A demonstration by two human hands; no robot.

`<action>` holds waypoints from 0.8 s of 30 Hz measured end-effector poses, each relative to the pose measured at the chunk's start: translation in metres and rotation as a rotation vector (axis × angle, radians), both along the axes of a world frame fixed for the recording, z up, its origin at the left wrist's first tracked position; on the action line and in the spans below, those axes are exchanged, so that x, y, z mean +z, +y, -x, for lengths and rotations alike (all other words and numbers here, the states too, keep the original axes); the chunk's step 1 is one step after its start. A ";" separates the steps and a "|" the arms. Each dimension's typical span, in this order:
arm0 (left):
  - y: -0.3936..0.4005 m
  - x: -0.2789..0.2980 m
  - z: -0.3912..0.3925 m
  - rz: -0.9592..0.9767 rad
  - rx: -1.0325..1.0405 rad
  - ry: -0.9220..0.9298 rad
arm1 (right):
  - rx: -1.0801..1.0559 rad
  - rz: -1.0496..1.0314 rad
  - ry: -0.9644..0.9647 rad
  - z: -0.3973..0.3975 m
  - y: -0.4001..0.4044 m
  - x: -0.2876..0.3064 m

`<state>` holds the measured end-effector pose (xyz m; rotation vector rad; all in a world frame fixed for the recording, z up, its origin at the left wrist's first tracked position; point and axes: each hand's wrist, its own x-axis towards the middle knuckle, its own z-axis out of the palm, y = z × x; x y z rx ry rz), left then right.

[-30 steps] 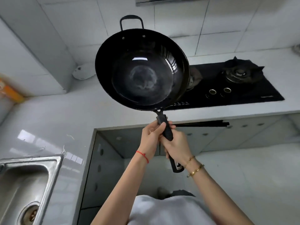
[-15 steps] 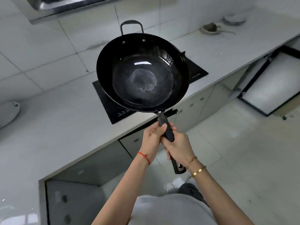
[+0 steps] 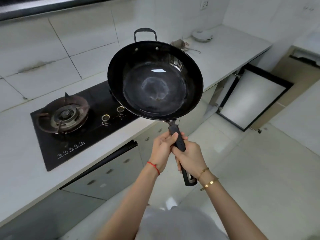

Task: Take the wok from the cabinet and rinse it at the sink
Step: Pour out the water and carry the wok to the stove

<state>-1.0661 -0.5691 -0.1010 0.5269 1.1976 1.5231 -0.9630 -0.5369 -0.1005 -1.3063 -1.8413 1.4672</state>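
A black wok (image 3: 155,84) is held aloft by 2 hands, both wrapped around its long handle (image 3: 179,144): the left hand (image 3: 163,149) is closed round the upper part nearer the pan, while the right hand (image 3: 190,157) is clamped lower down, with the handle's end left protruding past the wrist. The pan is carried out ahead of both hands, tilted so that its dull, streaked interior is shown to the camera. A gas hob (image 3: 83,122) is seen ahead and to the left of the hands, set into a pale counter (image 3: 225,54), and an open cabinet door (image 3: 251,99) is seen to the right of them. No sink is visible here. With the pan's weight hung far beyond the grip, a loosened hold is judged likely to let it dip or twist, and its rim could be knocked against the counter edge or hob during a turn toward the sink
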 end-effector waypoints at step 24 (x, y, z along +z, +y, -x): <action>0.365 -0.030 0.024 0.069 0.012 -0.086 | 0.032 0.004 -0.017 0.021 0.365 -0.026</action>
